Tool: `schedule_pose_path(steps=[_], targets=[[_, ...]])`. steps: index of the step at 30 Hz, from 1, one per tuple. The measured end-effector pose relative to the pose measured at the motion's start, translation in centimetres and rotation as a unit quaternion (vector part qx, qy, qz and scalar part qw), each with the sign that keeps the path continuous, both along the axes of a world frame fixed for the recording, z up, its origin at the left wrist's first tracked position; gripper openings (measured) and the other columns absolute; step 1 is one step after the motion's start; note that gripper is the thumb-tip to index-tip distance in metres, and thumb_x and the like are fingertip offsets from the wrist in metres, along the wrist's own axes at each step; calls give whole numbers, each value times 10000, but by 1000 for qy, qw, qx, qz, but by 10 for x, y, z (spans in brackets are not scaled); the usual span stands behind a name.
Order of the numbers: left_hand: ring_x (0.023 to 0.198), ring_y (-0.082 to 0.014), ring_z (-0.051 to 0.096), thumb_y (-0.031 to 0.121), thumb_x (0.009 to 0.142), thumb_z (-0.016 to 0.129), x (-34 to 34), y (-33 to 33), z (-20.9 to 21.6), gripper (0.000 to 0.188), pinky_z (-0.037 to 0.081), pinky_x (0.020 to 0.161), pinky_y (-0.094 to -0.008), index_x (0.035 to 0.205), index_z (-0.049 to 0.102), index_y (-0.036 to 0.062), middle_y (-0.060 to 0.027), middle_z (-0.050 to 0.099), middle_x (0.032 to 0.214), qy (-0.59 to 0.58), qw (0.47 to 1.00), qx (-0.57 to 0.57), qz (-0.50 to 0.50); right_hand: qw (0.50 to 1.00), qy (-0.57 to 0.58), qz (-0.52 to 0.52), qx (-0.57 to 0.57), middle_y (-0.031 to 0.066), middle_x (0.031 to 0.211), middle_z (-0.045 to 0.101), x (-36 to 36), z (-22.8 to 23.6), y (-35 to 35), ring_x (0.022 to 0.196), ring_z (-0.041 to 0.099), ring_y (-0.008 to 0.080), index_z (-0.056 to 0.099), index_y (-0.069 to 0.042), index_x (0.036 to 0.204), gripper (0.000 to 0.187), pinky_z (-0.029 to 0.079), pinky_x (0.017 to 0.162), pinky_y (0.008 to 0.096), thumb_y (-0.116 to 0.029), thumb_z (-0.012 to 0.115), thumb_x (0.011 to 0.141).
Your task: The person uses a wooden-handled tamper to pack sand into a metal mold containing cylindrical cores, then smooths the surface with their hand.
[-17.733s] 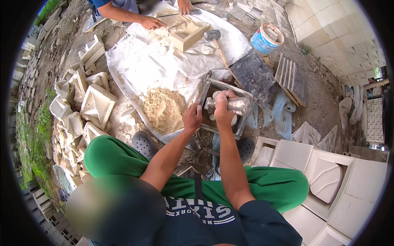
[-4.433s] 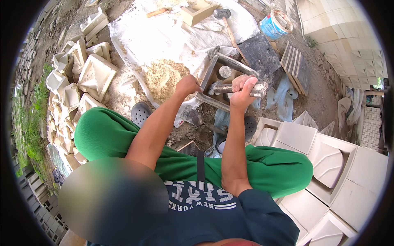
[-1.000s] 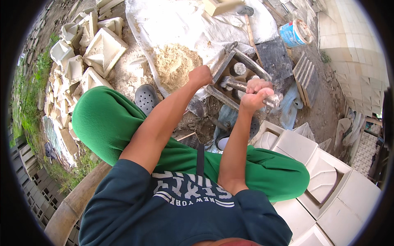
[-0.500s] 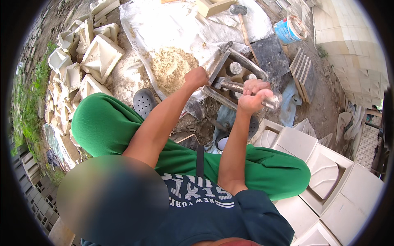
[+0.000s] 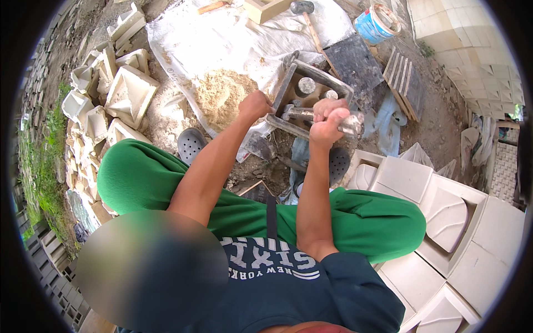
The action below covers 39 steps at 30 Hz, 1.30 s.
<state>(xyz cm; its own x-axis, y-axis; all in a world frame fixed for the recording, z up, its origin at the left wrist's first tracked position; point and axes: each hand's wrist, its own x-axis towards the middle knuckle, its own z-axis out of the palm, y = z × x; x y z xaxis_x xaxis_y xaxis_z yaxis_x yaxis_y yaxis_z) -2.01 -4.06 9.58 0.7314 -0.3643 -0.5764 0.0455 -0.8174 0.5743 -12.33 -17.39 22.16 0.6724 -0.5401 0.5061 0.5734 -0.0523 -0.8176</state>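
metal mould [image 5: 311, 91] sat on the white sheet's [image 5: 222, 39] lower edge beside a sand pile [image 5: 219, 97]. left hand [image 5: 255, 105] gripped its frame; right hand [image 5: 327, 119] fingers were clamped around a metal bar [image 5: 351, 125] over it.

Dirt ground [image 5: 438, 119] w/ white sheet [image 5: 222, 39], mould [image 5: 311, 91]

Sunlit dirt yard [image 5: 444, 111], white block wall [image 5: 472, 44], grass strip [image 5: 39, 166].

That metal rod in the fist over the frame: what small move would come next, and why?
Probably a short push straight down. The right hand grips the metal rod just above the metal frame, and the left hand steadies the frame's near side, so it looks braced. The sand pile lies beside it.
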Motion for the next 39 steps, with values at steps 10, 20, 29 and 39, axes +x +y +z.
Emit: schedule_pose_path(steps=[10, 20, 29, 39], targets=[[974, -289, 647, 196, 695, 738, -4, -12, -5, 297, 513, 804, -412, 989, 705, 162, -90, 670, 1074, -72, 997, 2, 20, 993, -106, 41, 30, 2, 535, 363, -24, 84, -32, 408, 306, 104, 409, -66, 765, 626, 293, 413, 269, -671, 359, 916], [1280, -379, 400, 303, 816, 673, -56, -50, -3, 227, 330, 1058, -467, 1014, 709, 197, -187, 439, 1375, -281, 947, -152, -22, 983, -151, -74, -69, 87, 802, 450, -48, 75, -77, 404, 435, 118, 592, 29, 911, 811, 368, 329, 256, -725, 296, 886], [1368, -329, 312, 411, 846, 638, -46, -51, -26, 345, 242, 1109, -507, 1157, 663, 263, -132, 376, 1457, -392, 903, -134, -117, 985, -148, -83, -15, 77, 806, 425, -39, 64, -85, 413, 457, 132, 600, 67, 914, 886, 435, 348, 279, -772, 325, 837], [1382, -376, 267, 463, 858, 627, -48, -47, -27, 529, 244, 1110, -525, 1345, 518, 288, -155, 299, 1494, -397, 901, -126, -123, 997, -67, -23, -3, 77, 743, 486, 1, 22, -67, 465, 492, 133, 578, 37, 839, 480, 431, 447, 272, -438, 617, 888]])
